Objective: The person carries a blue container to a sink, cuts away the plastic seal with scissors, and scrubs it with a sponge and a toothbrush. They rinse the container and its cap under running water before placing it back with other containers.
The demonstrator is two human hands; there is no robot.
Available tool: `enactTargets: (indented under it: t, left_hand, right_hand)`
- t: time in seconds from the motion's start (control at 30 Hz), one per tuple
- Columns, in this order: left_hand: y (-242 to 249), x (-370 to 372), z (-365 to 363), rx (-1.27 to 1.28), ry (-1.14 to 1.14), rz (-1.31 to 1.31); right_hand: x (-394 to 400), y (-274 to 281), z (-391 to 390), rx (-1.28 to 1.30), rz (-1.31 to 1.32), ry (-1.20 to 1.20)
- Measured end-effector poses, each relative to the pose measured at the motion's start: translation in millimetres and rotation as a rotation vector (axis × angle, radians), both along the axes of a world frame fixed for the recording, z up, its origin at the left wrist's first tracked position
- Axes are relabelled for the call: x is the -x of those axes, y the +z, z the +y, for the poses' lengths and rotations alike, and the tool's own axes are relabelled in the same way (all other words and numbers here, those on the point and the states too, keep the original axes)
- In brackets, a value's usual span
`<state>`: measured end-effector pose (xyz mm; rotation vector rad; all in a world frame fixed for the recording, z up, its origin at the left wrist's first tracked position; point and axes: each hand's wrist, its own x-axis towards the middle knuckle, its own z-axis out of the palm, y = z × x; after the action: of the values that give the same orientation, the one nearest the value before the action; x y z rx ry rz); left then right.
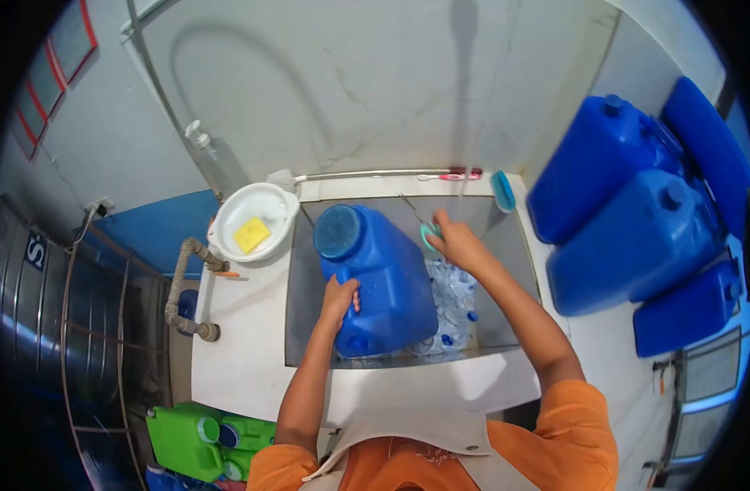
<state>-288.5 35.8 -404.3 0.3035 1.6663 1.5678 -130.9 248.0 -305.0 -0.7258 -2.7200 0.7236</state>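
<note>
My left hand is wrapped round the handle of a big blue jerry can, which stands in the grey sink. The can has a wide round blue cap on top. To the right of it, my right hand grips a pair of scissors by their teal handles, the thin blades pointing up and left, over the sink. Crumpled clear plastic with small blue caps lies in the bottom of the sink, partly hidden by the can.
Several blue jerry cans stand on the right of the counter. A white basin with a yellow sponge and a pump bottle are on the left. A pink-handled brush and a teal brush rest behind the sink. Green cans sit below left.
</note>
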Motion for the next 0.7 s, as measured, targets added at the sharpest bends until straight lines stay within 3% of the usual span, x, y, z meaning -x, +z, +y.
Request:
enactTargets:
  t: [0.17,0.33,0.4,0.43,0.53,0.6,0.63,0.7]
  left_hand:
    - [-15.6,25.1,-32.2,0.143,-0.085,0.159]
    - [-19.6,27.4,-42.5,0.339,-0.111,0.412]
    - [-31.6,33.7,-43.0,0.320,-0.093,0.509]
    - [-37.1,34.2,-48.1,0.304,-0.080,0.612]
    - [-21.6,32.9,-48.8,0.318,-0.098,0.524]
    - [-24.9,31.8,-48.9,0.327,-0.087,0.524]
    - [-27.9,31.7,-47.3,0.324,-0.088,0.523]
    - [-55.2,35.1,-43.8,0.275,-0.089,0.594]
  right_hand:
    - [153.5,-73.8,89.4,-0.354,0.012,0.048]
    - [208.7,-98.9,98.9,-0.441,-0.140,0.114]
    - [219.2,-79.4,70.9,-0.439,-0.024,0.081]
    - [231.6,-69.9,54.3,-0.345,0.056,0.141]
    - [272.9,-24.9,-29.6,0.082,0.199,0.466]
    - [303.9,-21.8,-99.1,0.126,0.307,0.487]
    - [323.0,-28.0,-128.8,0.053,0.249,0.512]
    - [326.7,-23.0,-181.5,-0.026,0.066,0.338]
